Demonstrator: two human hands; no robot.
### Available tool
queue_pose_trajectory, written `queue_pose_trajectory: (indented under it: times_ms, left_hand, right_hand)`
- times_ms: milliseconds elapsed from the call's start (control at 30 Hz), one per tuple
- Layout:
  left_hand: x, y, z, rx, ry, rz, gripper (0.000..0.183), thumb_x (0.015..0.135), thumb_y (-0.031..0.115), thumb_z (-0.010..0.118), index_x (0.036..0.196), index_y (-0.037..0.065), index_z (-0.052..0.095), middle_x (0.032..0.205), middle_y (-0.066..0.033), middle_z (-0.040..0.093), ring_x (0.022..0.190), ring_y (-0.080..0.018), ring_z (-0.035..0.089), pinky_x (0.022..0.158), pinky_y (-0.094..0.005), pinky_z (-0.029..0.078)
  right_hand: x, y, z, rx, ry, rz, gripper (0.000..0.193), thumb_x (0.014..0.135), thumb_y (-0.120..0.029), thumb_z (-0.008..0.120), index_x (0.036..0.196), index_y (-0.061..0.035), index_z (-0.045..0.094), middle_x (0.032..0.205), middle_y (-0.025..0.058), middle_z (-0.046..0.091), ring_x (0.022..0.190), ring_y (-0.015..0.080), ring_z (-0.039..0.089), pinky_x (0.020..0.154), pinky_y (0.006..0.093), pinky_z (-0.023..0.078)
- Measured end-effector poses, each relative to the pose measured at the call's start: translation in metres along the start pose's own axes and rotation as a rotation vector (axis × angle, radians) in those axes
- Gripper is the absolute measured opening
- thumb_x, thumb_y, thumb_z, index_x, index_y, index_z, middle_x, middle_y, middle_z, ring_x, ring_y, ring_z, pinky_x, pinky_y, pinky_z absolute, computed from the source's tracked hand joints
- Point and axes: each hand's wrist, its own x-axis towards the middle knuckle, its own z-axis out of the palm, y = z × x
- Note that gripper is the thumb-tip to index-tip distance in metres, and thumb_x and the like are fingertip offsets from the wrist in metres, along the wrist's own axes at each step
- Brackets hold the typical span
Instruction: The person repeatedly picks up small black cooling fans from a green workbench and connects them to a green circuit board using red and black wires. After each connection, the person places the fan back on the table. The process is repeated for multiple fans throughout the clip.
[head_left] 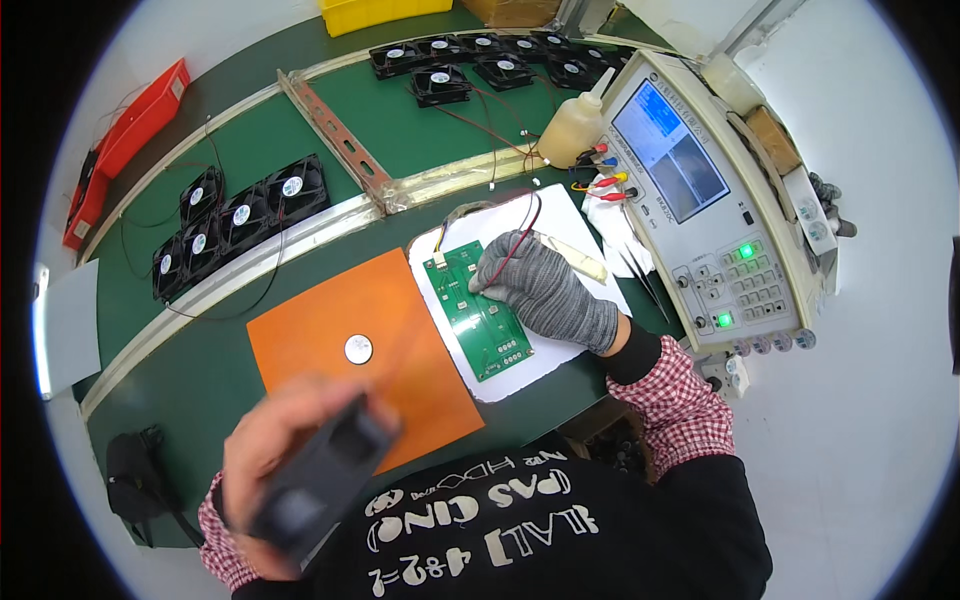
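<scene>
Electronics workshop: bench tester [708, 222], circuit board [481, 325], lined-up fans [243, 217].

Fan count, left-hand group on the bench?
5. Left to right along a slanting row: first fan, second fan, third fan, fourth fan. A fifth fan sits behind the row. Others could be hidden there.

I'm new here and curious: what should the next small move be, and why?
Perhaps lower the fan-like black object onto the orange sheet: the left hand holds it up, blurred, by the sheet's near edge, and bare orange surface shows there, while the right hand is at the green circuit board.
</scene>
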Motion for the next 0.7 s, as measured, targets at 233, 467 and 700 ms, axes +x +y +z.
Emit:
queue_pose_trajectory:
  times_ms: [233,467,700]
  left_hand:
    - [-0.005,-0.012,-0.033,-0.522,-0.135,0.11,0.121,0.068,0.083,0.064,0.138,-0.013,0.039,0.112,-0.0243,0.059,0.098,-0.0309,0.064,0.084,-0.0379,0.053]
    - [0.06,-0.02,0.005,0.819,0.022,0.361,0.107,0.065,0.054,0.084,0.14,-0.007,0.042,0.138,-0.0244,0.051,0.122,-0.0364,0.055,0.104,-0.0407,0.044]
    - [0.186,-0.141,0.008,0.746,0.271,0.309,0.087,0.08,0.034,0.079,0.145,-0.004,0.035,0.148,-0.0252,0.04,0.136,-0.0393,0.041,0.112,-0.0434,0.036]
  right_hand:
    - [0.003,-0.003,-0.004,-0.017,-0.018,-0.074,0.012,0.084,-0.01,0.071,0.096,-0.0109,0.071,0.098,0.0058,0.063,0.096,0.0256,0.059,0.089,0.0383,0.044]
    - [0.003,-0.012,-0.003,-0.147,0.032,-0.175,0.015,0.081,-0.006,0.071,0.096,-0.0097,0.071,0.095,0.0054,0.065,0.091,0.0271,0.062,0.087,0.0393,0.047]
    - [0.001,-0.021,-0.005,0.425,0.31,0.215,0.013,0.09,-0.008,0.069,0.102,-0.0026,0.069,0.093,0.0067,0.069,0.088,0.015,0.064,0.079,0.0291,0.052]
